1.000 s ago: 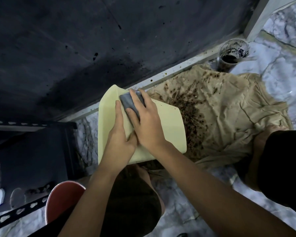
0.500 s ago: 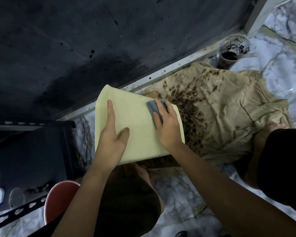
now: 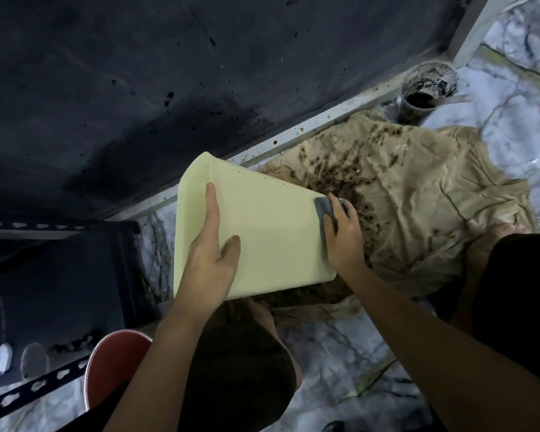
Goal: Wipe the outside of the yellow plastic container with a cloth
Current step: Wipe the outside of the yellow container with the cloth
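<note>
The yellow plastic container (image 3: 262,232) lies tilted over the stained sheet (image 3: 418,194), steadied by the flat, spread left hand (image 3: 211,260) while the right hand (image 3: 343,235) presses the grey cloth (image 3: 323,213) against its right edge; wiping is under way, and the next stroke probably calls for turning an unwiped side up.

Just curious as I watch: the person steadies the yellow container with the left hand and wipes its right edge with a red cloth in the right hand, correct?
Nearly. The head view shows the cloth is grey, not red. The rest holds: the left hand steadies the yellow container, and the right hand wipes its right edge.
</note>
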